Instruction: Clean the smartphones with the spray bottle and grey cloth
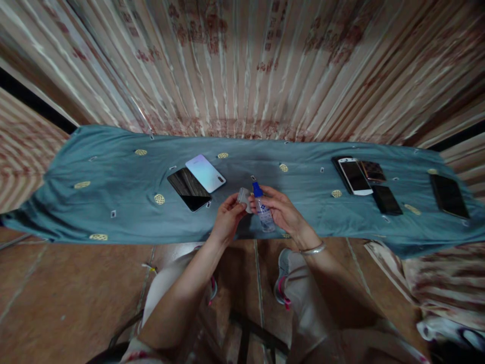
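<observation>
Clear spray bottle gripped by right hand; left hand pinches its cap.

Right hand grips small spray bottle, blue nozzle up; left hand pinches clear cap just left of bottle. Two phones lie left of bottle on teal-clothed desk; several phones right.

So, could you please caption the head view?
Right hand holds a blue-nozzled spray bottle; left hand holds its clear cap.
</observation>
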`<move>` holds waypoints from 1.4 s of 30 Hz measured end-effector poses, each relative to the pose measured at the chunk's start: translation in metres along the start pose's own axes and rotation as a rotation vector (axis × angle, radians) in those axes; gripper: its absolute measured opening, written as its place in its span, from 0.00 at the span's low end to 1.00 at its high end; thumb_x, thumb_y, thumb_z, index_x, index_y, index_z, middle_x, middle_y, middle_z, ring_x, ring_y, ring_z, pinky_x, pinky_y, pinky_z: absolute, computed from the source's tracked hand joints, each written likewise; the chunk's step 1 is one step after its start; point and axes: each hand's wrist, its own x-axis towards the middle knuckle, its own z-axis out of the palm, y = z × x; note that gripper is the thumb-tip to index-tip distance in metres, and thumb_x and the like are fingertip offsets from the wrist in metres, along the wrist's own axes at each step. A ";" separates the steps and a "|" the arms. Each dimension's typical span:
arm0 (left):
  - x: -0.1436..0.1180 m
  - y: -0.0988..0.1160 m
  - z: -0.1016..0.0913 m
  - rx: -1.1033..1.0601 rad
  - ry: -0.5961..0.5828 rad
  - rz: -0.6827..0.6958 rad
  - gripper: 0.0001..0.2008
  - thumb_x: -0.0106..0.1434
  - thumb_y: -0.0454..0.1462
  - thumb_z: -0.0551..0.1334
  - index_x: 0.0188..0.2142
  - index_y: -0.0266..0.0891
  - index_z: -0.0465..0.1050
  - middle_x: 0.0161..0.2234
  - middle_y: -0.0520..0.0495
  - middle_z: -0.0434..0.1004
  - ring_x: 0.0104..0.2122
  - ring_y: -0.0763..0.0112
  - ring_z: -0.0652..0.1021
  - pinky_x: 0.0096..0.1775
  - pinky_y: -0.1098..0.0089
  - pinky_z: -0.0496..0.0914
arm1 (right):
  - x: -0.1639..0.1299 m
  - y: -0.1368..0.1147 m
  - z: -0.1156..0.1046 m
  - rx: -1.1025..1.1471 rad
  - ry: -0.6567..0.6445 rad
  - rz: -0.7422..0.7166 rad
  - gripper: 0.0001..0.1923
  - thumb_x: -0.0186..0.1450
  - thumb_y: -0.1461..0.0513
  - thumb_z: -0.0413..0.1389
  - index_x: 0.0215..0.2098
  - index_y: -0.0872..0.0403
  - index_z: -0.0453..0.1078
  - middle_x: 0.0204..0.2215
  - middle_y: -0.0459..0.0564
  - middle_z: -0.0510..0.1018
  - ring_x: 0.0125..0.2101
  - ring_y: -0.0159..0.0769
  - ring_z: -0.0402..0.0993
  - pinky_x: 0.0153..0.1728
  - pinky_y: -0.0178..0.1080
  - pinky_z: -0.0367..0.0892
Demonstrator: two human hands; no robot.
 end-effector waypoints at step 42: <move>-0.003 0.002 0.000 0.017 0.031 0.001 0.20 0.38 0.34 0.78 0.34 0.37 0.81 0.30 0.52 0.82 0.31 0.73 0.78 0.41 0.69 0.72 | 0.000 0.015 0.009 -0.746 0.243 -0.368 0.20 0.57 0.52 0.67 0.44 0.50 0.72 0.37 0.48 0.83 0.38 0.39 0.79 0.43 0.42 0.73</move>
